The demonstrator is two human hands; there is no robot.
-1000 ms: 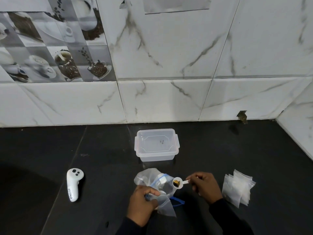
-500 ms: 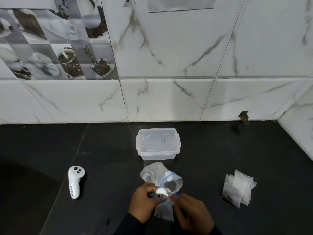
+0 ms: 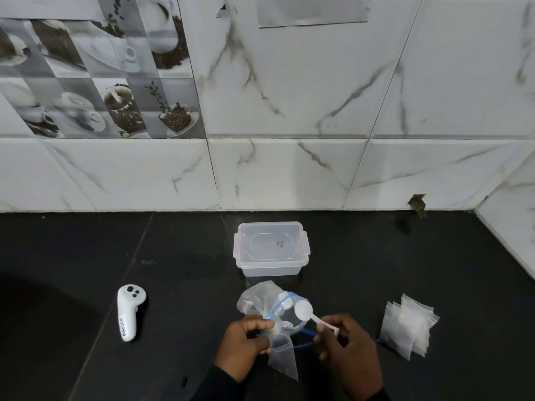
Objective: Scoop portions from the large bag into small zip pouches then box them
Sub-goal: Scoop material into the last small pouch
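Left hand (image 3: 246, 341) pinches small pouch (image 3: 283, 361) plus large bag (image 3: 270, 306) mouth together, right hand (image 3: 346, 347) pinches white scoop (image 3: 304, 308) handle over the bag opening, closed box (image 3: 272, 248) just behind; loose pouch grip risks slipping, spilling contents.

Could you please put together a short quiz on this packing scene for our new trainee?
1. True or false: the lid of the clear plastic box is on.
2. Which hand holds the white scoop?
3. The stack of small zip pouches lies: A) left of the white controller; B) inside the box; C) on the counter, right of the right hand.

Key: 1 true. 2 the right hand; the left hand grips a small pouch at the large bag. 3 C.
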